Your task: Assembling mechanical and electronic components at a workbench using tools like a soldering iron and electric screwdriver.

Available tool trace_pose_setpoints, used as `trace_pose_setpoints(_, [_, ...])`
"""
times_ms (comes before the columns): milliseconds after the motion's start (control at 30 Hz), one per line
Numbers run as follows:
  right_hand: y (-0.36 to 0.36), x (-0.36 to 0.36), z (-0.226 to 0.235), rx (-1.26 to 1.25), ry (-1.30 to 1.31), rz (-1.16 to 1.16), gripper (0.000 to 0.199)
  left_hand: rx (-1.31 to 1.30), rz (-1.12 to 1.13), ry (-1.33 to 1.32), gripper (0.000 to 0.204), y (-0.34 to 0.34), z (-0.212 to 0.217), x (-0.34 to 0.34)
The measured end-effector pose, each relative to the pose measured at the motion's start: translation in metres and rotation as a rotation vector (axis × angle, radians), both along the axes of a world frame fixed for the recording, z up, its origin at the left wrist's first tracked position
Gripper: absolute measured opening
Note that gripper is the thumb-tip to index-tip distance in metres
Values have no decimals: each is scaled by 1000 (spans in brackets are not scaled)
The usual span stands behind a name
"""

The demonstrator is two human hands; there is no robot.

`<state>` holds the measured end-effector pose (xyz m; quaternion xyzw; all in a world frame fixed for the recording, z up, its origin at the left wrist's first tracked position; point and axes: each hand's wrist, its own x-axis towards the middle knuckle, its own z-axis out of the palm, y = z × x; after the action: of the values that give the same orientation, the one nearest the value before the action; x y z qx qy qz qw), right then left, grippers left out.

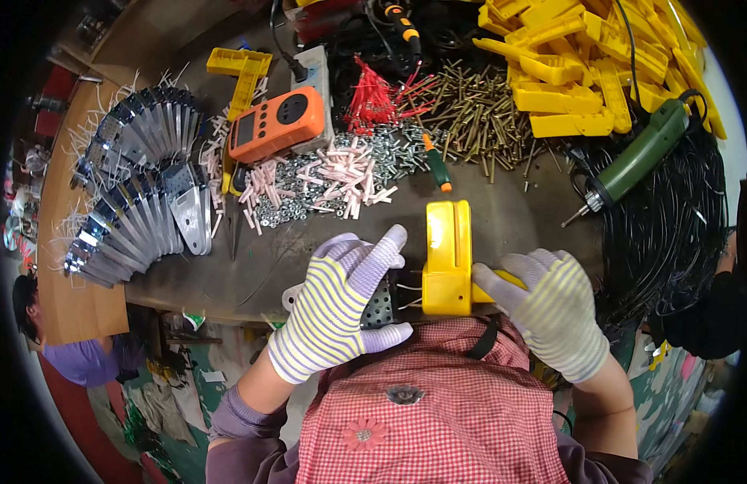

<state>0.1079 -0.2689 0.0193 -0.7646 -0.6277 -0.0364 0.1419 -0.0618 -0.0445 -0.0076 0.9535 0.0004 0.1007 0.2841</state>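
While the person stands at the near edge of the worktop point(502, 218), a yellow plastic housing point(447, 256) lies there, long axis running from near edge to far. The left hand point(341, 306), gloved, rests spread over a perforated metal piece point(379, 305) touching the housing's left side; the right hand point(551, 310) is curled around the housing's right end. A bare strip lies just beyond. Farther off crowd pink wall plugs point(333, 173), screws point(470, 121), an orange meter point(276, 123), a green driver point(639, 153), black wire coils point(672, 234) and metal brackets point(147, 202).
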Motion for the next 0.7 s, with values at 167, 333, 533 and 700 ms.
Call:
trace_pose_setpoints(167, [2,5,-5,-61,-20,8,33,-40,-24,31,103,4,-5,-1])
trace_pose_setpoints(333, [19,3,3,-48,-55,61,30,-117,37,117,109,4,-5,-6])
trace_pose_setpoints(533, [39,18,-1,-48,15,185,29,-144,90,-12,110,0,-12,-6])
trace_pose_setpoints(700, [49,34,-18,49,392,263,34,-149,92,-55,108,0,-12,-1])
